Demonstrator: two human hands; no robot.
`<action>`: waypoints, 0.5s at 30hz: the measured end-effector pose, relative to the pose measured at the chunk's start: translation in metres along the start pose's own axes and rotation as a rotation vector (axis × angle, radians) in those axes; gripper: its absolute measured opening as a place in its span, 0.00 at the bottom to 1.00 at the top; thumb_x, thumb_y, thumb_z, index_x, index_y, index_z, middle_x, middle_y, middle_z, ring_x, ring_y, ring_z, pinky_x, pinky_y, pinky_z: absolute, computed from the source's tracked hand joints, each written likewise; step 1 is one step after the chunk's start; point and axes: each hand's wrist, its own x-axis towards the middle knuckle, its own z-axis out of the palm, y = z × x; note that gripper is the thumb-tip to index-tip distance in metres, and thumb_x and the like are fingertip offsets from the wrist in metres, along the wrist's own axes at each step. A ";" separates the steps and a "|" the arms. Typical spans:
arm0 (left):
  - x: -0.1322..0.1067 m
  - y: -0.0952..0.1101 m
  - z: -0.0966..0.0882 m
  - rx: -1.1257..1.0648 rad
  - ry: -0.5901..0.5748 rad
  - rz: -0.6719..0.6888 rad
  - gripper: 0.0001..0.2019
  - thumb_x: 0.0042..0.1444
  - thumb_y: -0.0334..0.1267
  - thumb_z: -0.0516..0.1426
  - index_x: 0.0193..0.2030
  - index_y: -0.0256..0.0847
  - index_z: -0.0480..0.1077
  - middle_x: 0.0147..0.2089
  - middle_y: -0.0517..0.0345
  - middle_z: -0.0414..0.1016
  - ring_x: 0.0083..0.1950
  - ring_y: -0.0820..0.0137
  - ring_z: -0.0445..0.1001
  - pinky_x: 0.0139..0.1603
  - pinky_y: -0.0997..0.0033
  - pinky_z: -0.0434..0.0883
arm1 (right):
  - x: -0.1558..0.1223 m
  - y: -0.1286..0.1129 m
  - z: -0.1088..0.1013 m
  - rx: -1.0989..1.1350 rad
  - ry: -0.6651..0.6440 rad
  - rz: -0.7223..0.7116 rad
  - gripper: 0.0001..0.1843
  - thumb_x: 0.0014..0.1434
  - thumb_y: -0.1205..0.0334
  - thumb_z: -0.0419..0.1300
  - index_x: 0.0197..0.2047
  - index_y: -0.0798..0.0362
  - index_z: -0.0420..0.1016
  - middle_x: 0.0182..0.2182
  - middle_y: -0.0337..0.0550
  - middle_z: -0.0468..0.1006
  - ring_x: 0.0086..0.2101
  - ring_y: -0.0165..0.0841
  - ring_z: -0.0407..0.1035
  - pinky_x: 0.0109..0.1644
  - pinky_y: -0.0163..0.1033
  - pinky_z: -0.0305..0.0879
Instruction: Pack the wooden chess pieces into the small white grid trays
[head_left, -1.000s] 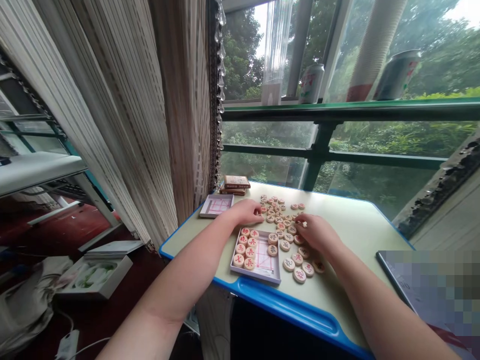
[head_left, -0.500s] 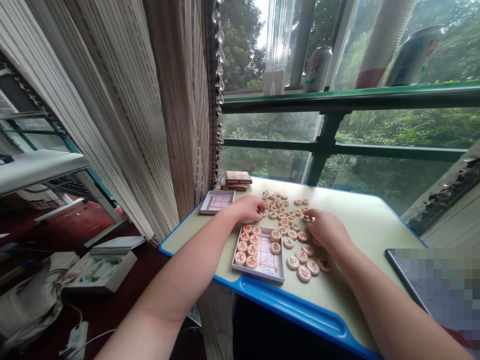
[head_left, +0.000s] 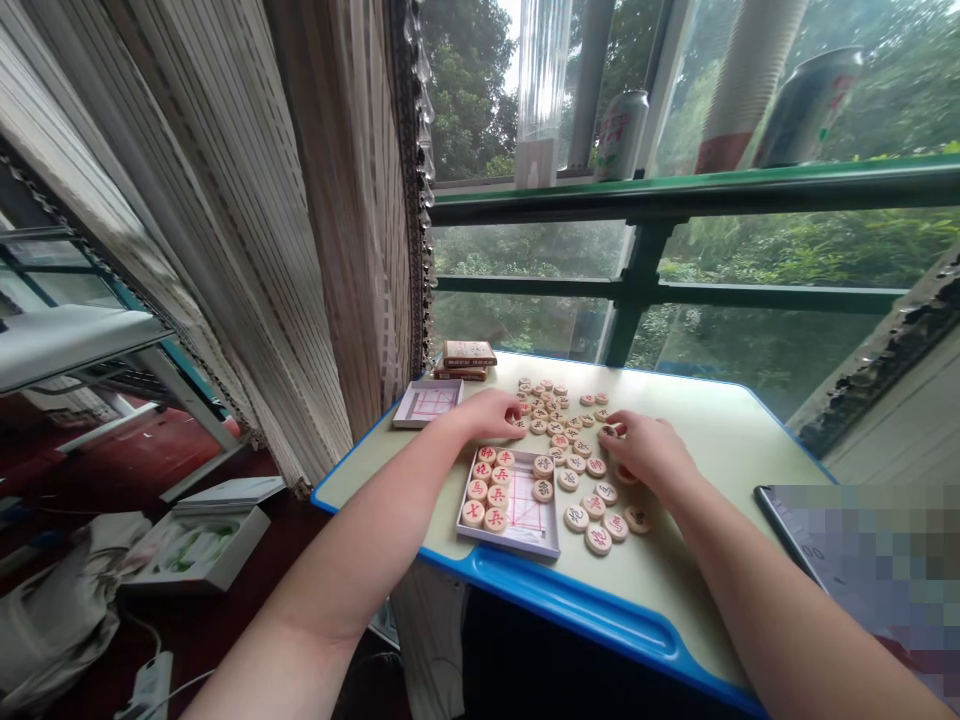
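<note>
right hand (head_left: 647, 445) is a bit farther from left hand (head_left: 495, 413) than a second ago. its bent fingers touch one dark-marked piece (head_left: 608, 432); can't tell if they grip it. left fingers curl by the loose pieces (head_left: 575, 464), grip hidden. nearer than the left hand, one tray (head_left: 532, 518) shows eight red-marked tops and two dark.

Forearms (head_left: 382, 520) and wrists (head_left: 466, 418) bare

From here I count two hands (head_left: 495, 412) (head_left: 648, 448), two cans (head_left: 622, 132) (head_left: 814, 108), two stacked boxes (head_left: 469, 353), two trays (head_left: 527, 518) (head_left: 433, 403) (eight red-marked pieces (head_left: 498, 496) inside one).
</note>
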 end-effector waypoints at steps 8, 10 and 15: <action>0.001 0.003 0.002 0.078 0.074 -0.016 0.17 0.46 0.52 0.59 0.32 0.39 0.71 0.32 0.56 0.75 0.30 0.69 0.68 0.27 0.72 0.60 | -0.005 -0.004 -0.004 0.006 0.000 -0.042 0.23 0.58 0.56 0.49 0.54 0.53 0.72 0.45 0.48 0.79 0.45 0.45 0.68 0.44 0.43 0.62; 0.000 0.005 0.003 0.073 0.088 -0.024 0.18 0.45 0.53 0.59 0.34 0.39 0.70 0.32 0.55 0.74 0.30 0.69 0.68 0.27 0.72 0.60 | -0.006 -0.003 -0.002 -0.004 0.004 -0.067 0.23 0.58 0.56 0.50 0.54 0.52 0.73 0.46 0.47 0.78 0.47 0.46 0.66 0.45 0.43 0.62; -0.002 0.008 0.002 0.051 0.121 -0.044 0.20 0.47 0.51 0.60 0.42 0.39 0.70 0.32 0.56 0.74 0.30 0.69 0.68 0.28 0.72 0.60 | -0.004 0.000 -0.001 -0.045 0.022 -0.124 0.21 0.58 0.57 0.51 0.52 0.52 0.74 0.48 0.47 0.77 0.48 0.45 0.66 0.46 0.43 0.61</action>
